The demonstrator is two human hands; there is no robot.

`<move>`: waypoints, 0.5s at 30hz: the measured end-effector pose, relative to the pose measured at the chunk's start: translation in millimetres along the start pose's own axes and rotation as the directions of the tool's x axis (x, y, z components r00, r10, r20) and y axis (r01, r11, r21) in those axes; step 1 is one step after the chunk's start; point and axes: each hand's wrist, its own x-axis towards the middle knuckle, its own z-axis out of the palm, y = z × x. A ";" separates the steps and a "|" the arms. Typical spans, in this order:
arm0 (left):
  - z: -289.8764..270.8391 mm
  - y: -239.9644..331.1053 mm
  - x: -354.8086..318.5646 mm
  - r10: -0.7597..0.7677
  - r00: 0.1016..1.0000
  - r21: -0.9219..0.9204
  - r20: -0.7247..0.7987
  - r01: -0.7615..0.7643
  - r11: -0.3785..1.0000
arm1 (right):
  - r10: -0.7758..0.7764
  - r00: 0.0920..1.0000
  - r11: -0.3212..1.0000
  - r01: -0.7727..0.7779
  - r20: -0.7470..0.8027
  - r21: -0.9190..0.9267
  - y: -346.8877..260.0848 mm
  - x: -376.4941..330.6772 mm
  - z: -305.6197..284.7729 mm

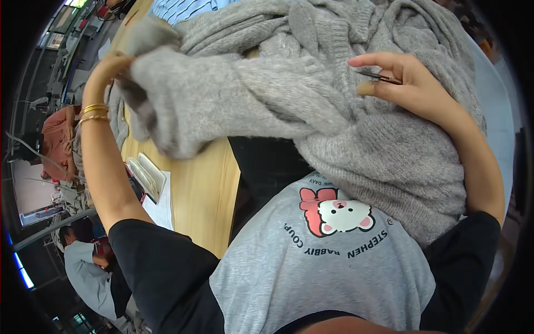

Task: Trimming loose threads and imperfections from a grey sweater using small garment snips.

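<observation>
A fuzzy grey knit sweater (206,97) stretches across the middle, with one tube-like part, perhaps a sleeve, pulled out to the left. At that part's far left end my left hand (111,68) grips the knit; the fingers are partly hidden by the cloth and the fabric there is smeared by motion. Small dark thread snips (384,77) lie in my right hand (414,86), held between thumb and fingers with the tip toward the knit. The snips are just above the sweater, and I cannot tell whether they touch it. Part of the sweater hangs over my lap at the right.
More grey knitwear (428,33) is heaped at the far right, and blue striped cloth (189,8) lies at the back. On the wooden table (206,189) rest a small booklet (146,175) and white paper. Beyond its left side are a person in red (57,139) and a person in pale clothing (86,275).
</observation>
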 end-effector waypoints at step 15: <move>72.5 142.5 -199.7 0.987 0.132 0.333 -0.090 -0.930 0.155 | 0.301 0.953 0.862 -0.292 -0.044 -0.413 10.7 -7.9 -21.0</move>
